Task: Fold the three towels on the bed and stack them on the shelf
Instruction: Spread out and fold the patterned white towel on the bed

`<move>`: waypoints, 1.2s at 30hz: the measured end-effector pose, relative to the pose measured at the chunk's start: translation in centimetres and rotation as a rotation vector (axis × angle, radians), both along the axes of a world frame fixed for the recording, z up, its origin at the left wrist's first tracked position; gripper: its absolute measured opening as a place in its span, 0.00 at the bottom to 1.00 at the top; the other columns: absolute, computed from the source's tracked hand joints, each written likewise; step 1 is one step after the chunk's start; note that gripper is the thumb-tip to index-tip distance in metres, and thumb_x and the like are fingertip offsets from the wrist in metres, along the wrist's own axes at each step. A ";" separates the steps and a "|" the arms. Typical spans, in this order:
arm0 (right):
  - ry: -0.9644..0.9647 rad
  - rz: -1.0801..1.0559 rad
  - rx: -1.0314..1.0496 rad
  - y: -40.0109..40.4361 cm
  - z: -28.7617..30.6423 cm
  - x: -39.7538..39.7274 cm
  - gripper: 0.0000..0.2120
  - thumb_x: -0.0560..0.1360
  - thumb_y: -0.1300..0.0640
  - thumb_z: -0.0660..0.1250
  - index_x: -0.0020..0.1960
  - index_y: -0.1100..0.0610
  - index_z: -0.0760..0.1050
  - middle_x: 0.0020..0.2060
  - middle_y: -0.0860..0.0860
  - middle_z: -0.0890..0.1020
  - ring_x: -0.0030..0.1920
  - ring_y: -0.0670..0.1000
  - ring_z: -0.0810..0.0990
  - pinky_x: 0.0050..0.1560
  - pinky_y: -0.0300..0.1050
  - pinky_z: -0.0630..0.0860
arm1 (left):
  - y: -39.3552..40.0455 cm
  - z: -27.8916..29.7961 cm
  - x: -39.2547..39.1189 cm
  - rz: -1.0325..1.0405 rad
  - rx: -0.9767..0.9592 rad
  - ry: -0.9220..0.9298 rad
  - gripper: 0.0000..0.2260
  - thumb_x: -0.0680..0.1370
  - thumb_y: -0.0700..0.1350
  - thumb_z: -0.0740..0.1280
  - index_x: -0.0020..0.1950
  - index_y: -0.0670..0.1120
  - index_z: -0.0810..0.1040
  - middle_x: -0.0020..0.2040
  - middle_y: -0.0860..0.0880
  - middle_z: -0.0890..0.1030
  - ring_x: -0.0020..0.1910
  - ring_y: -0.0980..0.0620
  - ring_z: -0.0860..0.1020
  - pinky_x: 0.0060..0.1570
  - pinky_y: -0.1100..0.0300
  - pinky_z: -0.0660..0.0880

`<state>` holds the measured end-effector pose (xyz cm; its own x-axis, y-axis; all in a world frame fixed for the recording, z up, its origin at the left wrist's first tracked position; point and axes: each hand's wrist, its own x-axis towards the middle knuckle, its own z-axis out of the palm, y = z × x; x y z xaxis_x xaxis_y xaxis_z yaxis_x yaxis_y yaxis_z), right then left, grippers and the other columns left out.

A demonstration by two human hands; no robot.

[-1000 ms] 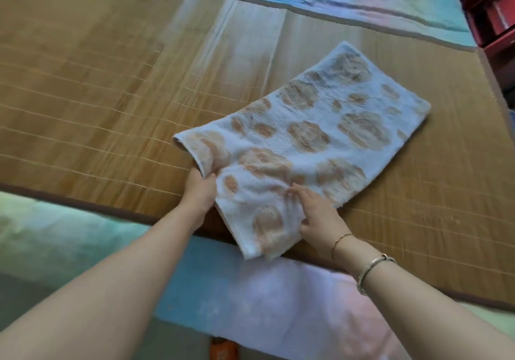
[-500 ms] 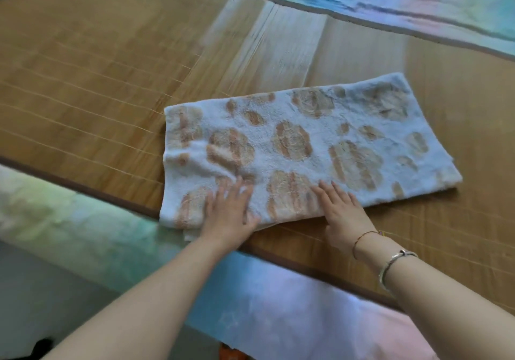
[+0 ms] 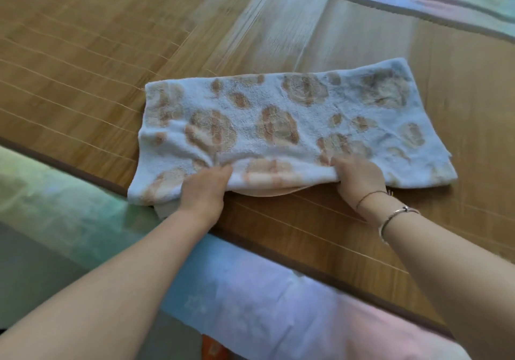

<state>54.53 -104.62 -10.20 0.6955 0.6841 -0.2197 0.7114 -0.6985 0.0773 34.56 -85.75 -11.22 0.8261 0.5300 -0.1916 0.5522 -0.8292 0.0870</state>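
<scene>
- Both hands are on the near edge of the towel [image 3: 281, 125], which sits mid-frame on the bamboo mat [image 3: 83, 53].
- left hand [image 3: 204, 189] has its fingers curled round the hem, bunching it up.
- right hand [image 3: 359, 177] grips the same hem further right (bracelets [image 3: 395, 214] on that wrist).
- No readable writing anywhere, just blurry orange blotches on the cloth.
- Pastel sheet [image 3: 250, 304] across the bottom of the frame.
</scene>
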 end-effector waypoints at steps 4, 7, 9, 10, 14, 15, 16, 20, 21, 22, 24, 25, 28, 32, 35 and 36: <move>0.384 -0.037 -0.236 0.1 3.9 -0.5 0.04 0.72 0.57 0.63 0.45 0.54 0.75 0.33 0.49 0.75 0.35 0.51 0.74 0.33 0.41 0.68 | 0.6 2.6 -1.5 0.137 -0.164 0.195 0.07 0.70 0.40 0.63 0.47 0.48 0.73 0.46 0.47 0.77 0.50 0.43 0.78 0.38 0.58 0.68; 0.758 -0.139 -0.467 -0.5 5.8 -1.9 0.10 0.67 0.60 0.67 0.49 0.57 0.77 0.40 0.50 0.78 0.40 0.51 0.76 0.40 0.42 0.74 | 1.2 4.4 -3.5 0.081 -0.361 0.477 0.08 0.69 0.44 0.65 0.47 0.47 0.70 0.46 0.46 0.76 0.48 0.46 0.78 0.36 0.60 0.69; 0.871 -0.190 -0.499 -0.6 6.3 -2.9 0.13 0.67 0.60 0.66 0.52 0.58 0.76 0.45 0.52 0.78 0.45 0.51 0.76 0.45 0.44 0.75 | 2.1 5.9 -4.3 0.111 -0.420 0.507 0.06 0.70 0.44 0.66 0.45 0.48 0.71 0.43 0.48 0.77 0.43 0.49 0.76 0.32 0.62 0.68; 0.841 -0.181 -0.480 -0.3 6.4 -3.0 0.14 0.68 0.60 0.66 0.54 0.58 0.75 0.47 0.52 0.78 0.46 0.50 0.75 0.46 0.44 0.75 | 2.7 6.5 -4.4 0.135 -0.403 0.486 0.05 0.70 0.45 0.65 0.43 0.49 0.72 0.41 0.50 0.77 0.42 0.49 0.76 0.32 0.62 0.68; 0.356 -0.025 -0.232 1.8 6.7 -1.9 0.13 0.72 0.57 0.63 0.56 0.55 0.75 0.50 0.53 0.79 0.52 0.54 0.78 0.43 0.44 0.71 | 5.8 7.6 -2.5 0.219 -0.133 0.229 0.04 0.69 0.46 0.64 0.41 0.50 0.71 0.45 0.50 0.79 0.46 0.48 0.76 0.42 0.58 0.69; 0.240 0.000 -0.159 2.3 6.7 -1.4 0.13 0.72 0.57 0.62 0.56 0.54 0.73 0.51 0.53 0.80 0.52 0.55 0.78 0.42 0.45 0.70 | 6.3 7.7 -1.8 0.228 -0.013 0.122 0.05 0.69 0.46 0.65 0.44 0.50 0.72 0.48 0.48 0.79 0.50 0.45 0.75 0.47 0.55 0.69; 0.149 0.004 -0.090 2.7 6.4 -0.9 0.13 0.73 0.58 0.62 0.58 0.53 0.70 0.51 0.52 0.79 0.53 0.56 0.78 0.43 0.46 0.69 | 6.8 7.2 -1.2 0.227 0.109 0.022 0.09 0.70 0.45 0.66 0.49 0.49 0.73 0.53 0.46 0.78 0.54 0.43 0.73 0.55 0.52 0.68; -0.134 -0.012 0.124 2.5 3.8 0.3 0.19 0.72 0.63 0.62 0.62 0.57 0.67 0.54 0.54 0.77 0.54 0.58 0.74 0.54 0.52 0.69 | 5.8 4.6 0.4 0.147 0.230 -0.374 0.23 0.70 0.37 0.65 0.65 0.43 0.69 0.64 0.43 0.72 0.64 0.39 0.68 0.71 0.41 0.57; -0.134 -0.024 0.140 1.8 3.0 0.6 0.20 0.72 0.63 0.61 0.63 0.57 0.67 0.55 0.54 0.76 0.56 0.58 0.73 0.58 0.53 0.68 | 4.7 3.8 0.7 0.080 0.196 -0.400 0.23 0.70 0.37 0.65 0.64 0.43 0.69 0.65 0.44 0.72 0.64 0.40 0.68 0.71 0.41 0.57; -0.112 -0.035 0.134 0.9 2.2 0.6 0.20 0.73 0.63 0.59 0.65 0.58 0.67 0.58 0.54 0.75 0.58 0.58 0.73 0.62 0.53 0.66 | 3.2 2.9 1.1 0.004 0.151 -0.403 0.21 0.70 0.38 0.64 0.64 0.45 0.70 0.65 0.45 0.72 0.65 0.41 0.69 0.70 0.40 0.59; -0.064 -0.059 0.143 -1.3 1.2 0.7 0.20 0.75 0.61 0.58 0.66 0.57 0.67 0.63 0.54 0.73 0.64 0.57 0.70 0.68 0.52 0.61 | -0.3 1.6 2.0 -0.131 0.042 -0.373 0.17 0.73 0.42 0.61 0.62 0.48 0.72 0.66 0.48 0.73 0.67 0.43 0.69 0.68 0.39 0.62; -0.048 -0.078 0.158 -2.6 1.0 0.6 0.19 0.76 0.58 0.58 0.67 0.57 0.67 0.65 0.54 0.72 0.67 0.56 0.68 0.70 0.52 0.59 | -2.1 1.3 2.5 -0.177 -0.014 -0.334 0.16 0.76 0.46 0.57 0.63 0.50 0.72 0.67 0.49 0.72 0.69 0.44 0.68 0.69 0.38 0.62; -0.056 -0.215 0.205 -7.1 0.7 1.0 0.26 0.75 0.43 0.54 0.66 0.58 0.68 0.66 0.55 0.71 0.68 0.58 0.68 0.69 0.56 0.63 | -6.9 0.5 4.5 -0.204 -0.162 -0.097 0.23 0.80 0.58 0.44 0.75 0.58 0.58 0.78 0.52 0.56 0.78 0.46 0.50 0.72 0.38 0.46; -0.004 -0.689 0.361 -13.0 1.4 2.8 0.30 0.73 0.38 0.63 0.66 0.58 0.66 0.65 0.57 0.71 0.67 0.59 0.66 0.69 0.56 0.62 | -10.3 -1.0 7.3 -0.042 -0.243 0.121 0.28 0.79 0.66 0.42 0.77 0.61 0.41 0.77 0.56 0.35 0.76 0.46 0.33 0.68 0.32 0.36; 0.188 -0.995 0.407 -15.6 1.6 3.8 0.37 0.72 0.35 0.63 0.69 0.61 0.63 0.67 0.60 0.68 0.68 0.61 0.65 0.67 0.57 0.63 | -10.4 -1.9 8.1 0.029 -0.209 0.166 0.29 0.77 0.68 0.40 0.75 0.62 0.36 0.76 0.55 0.31 0.75 0.46 0.31 0.66 0.30 0.36; 0.249 -1.064 0.419 -16.5 1.4 4.1 0.37 0.72 0.34 0.62 0.67 0.61 0.64 0.66 0.60 0.69 0.67 0.62 0.67 0.65 0.57 0.65 | -10.6 -2.2 8.2 0.037 -0.197 0.177 0.29 0.77 0.68 0.39 0.75 0.62 0.35 0.76 0.55 0.30 0.75 0.46 0.31 0.66 0.29 0.36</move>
<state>58.64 -121.09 -8.77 0.9309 -0.1657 -0.3255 -0.2840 -0.8888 -0.3598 42.80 -96.31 -13.40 0.7515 0.4973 -0.4336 0.6026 -0.7850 0.1440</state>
